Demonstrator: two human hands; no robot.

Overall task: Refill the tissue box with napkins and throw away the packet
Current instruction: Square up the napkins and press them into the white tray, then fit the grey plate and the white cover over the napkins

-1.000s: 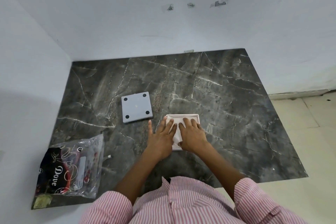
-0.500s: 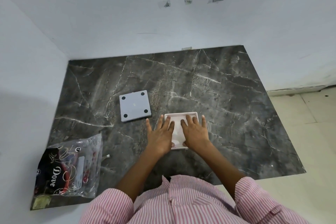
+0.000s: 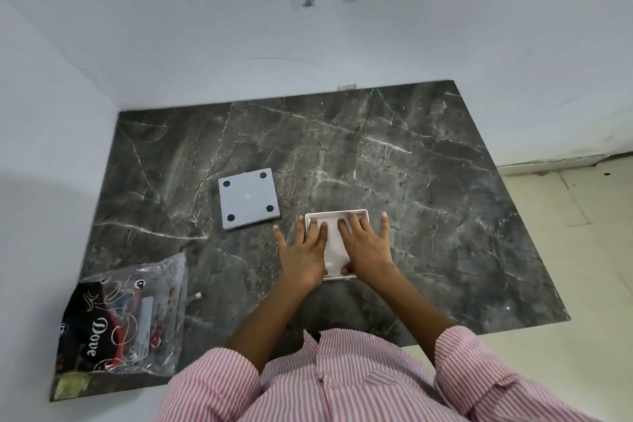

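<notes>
A white square tissue box (image 3: 337, 214) lies open-side up on the dark marble slab (image 3: 428, 188), with white napkins (image 3: 333, 247) inside it. My left hand (image 3: 303, 253) lies flat over the box's left side, fingers spread. My right hand (image 3: 368, 245) lies flat on the napkins at the right side, thumb at the near edge. The box's grey base lid (image 3: 249, 198), with black round feet, lies apart to the upper left. The empty clear and black napkin packet (image 3: 126, 319) lies at the slab's near left corner.
White walls close off the slab at the back and the left. Pale floor tiles (image 3: 565, 216) lie to the right. My pink striped shirt (image 3: 342, 384) fills the bottom of the view.
Both hands have spread wider and flatter over the napkins in the box. The box, lid and packet have stayed where they were.
</notes>
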